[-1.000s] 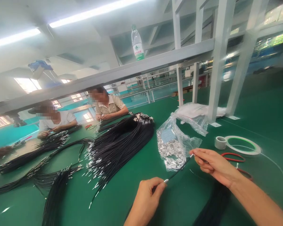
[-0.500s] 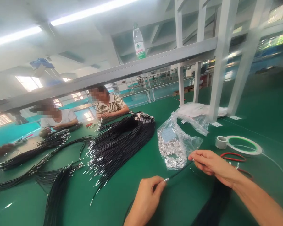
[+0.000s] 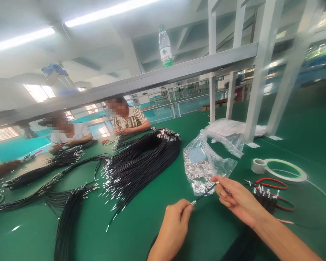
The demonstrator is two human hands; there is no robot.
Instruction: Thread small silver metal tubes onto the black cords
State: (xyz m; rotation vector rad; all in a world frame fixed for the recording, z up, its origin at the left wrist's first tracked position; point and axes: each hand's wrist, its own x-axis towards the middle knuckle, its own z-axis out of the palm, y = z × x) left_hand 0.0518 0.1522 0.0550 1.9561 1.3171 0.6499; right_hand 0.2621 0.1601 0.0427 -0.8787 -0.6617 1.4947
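Note:
Between my hands a thin black cable [image 3: 205, 194] is stretched over the table. My left hand [image 3: 172, 224] is closed in a pinch on it, right at a small silver metal sleeve [image 3: 193, 203] that sticks out past the fingertips. Higher and to the right, my right hand [image 3: 235, 201] pinches the cable near its pale tip, fingers curled. Just behind the right fingertips lies a clear plastic bag [image 3: 191, 152] full of small silver metal sleeves. A bundle of black cables [image 3: 264, 199] with silver ends sits partly hidden behind my right forearm.
Red-handled pliers [image 3: 271, 180], a roll of tape [image 3: 258, 166] and a white ring-shaped coil [image 3: 301, 175] lie at the right. Large black cable bundles [image 3: 143, 159] spread across the left. A metal frame [image 3: 256, 90] carries a bottle [image 3: 165, 49]. Two people sit opposite.
My right hand has come slightly closer to my left, shortening the stretch of cable between them. The whole view has shifted a little, and more of the pliers and the right-hand bundle shows.

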